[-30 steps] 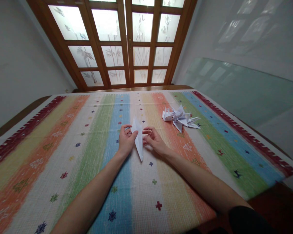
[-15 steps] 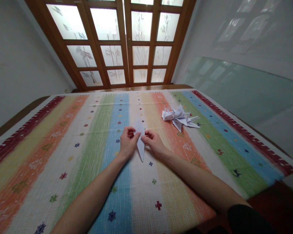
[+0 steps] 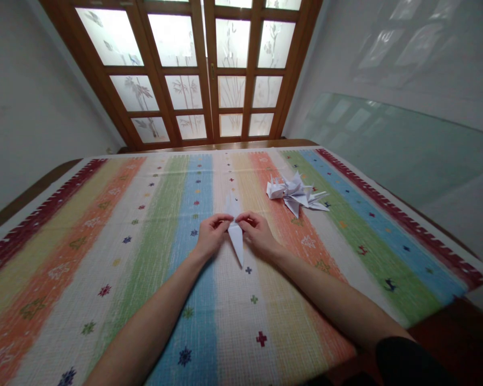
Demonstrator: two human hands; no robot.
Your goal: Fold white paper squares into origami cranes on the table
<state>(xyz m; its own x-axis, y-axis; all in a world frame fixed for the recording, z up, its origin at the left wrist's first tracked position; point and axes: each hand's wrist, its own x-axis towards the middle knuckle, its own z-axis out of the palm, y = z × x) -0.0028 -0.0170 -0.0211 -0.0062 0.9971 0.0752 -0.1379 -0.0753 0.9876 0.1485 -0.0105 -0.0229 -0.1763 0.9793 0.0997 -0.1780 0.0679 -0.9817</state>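
A narrow, pointed piece of folded white paper (image 3: pixel 237 242) lies along the middle of the striped tablecloth (image 3: pixel 104 252). My left hand (image 3: pixel 210 236) pinches its left side near the middle, fingers closed. My right hand (image 3: pixel 258 231) pinches the right side opposite, fingers closed too. The paper's near tip points toward me and its far tip sticks up past my fingertips.
A small heap of finished white folded paper figures (image 3: pixel 295 194) lies to the right, beyond my right hand. A wooden door with frosted glass panes (image 3: pixel 209 69) stands behind the table. The table's right edge (image 3: pixel 446 257) runs close to a wall.
My hands came together on the folded paper; the right hand, apart from it a second ago, now pinches it. The paper turned from upright on its edge to lying flatter.
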